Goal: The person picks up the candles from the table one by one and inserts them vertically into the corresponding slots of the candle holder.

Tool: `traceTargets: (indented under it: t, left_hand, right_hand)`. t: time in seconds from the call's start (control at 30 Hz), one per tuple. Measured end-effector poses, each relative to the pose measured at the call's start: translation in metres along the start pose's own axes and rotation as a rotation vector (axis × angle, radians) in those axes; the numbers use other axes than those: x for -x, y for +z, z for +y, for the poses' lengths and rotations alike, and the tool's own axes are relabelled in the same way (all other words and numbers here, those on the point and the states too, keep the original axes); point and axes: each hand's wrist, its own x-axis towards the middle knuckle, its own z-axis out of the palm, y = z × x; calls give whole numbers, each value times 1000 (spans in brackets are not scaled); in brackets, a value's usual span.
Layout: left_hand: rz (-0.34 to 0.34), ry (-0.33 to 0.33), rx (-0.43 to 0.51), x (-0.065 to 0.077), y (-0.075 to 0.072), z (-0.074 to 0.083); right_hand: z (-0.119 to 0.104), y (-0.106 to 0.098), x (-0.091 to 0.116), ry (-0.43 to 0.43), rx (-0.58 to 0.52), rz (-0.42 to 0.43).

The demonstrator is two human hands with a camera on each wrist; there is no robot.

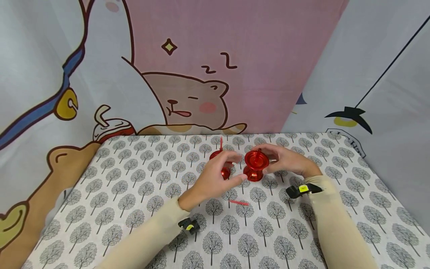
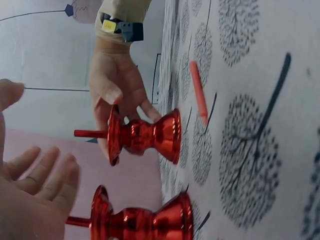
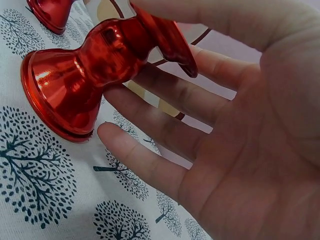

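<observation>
A shiny red candle holder (image 1: 254, 173) with a thin red stick upright in its dish stands on the patterned cloth. My right hand (image 1: 285, 160) holds it from the right, the thumb at the dish rim (image 3: 175, 45) and the fingers behind the waisted stem (image 3: 107, 52). My left hand (image 1: 218, 179) is to the left of it with fingers loosely spread and nothing held. Behind that hand, partly hidden, is a second matching candle holder (image 1: 226, 172), also bearing a red stick (image 1: 221, 143). In the left wrist view both holders appear side by side.
One loose red stick (image 1: 239, 203), like a slim candle, lies on the cloth nearer to me. The table (image 1: 141, 224) wears a white cloth printed with grey trees. A cartoon-bear curtain (image 1: 198, 101) hangs along its far edge.
</observation>
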Motion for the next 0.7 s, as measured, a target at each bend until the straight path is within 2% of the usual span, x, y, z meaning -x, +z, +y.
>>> traceTargets:
  t: [0.37,0.5,0.7]
  left_hand:
    - [-69,-110,-81,-2,14,-2]
    - [-92,-159,-134,-3,21,1]
    - [-114,-133,-164,-6,30,-1]
  right_hand:
    - [1,1,0,-44,33,-45]
    - [0,4,3,-30,35,-34]
    - [-2,9,7,-17,13,-18]
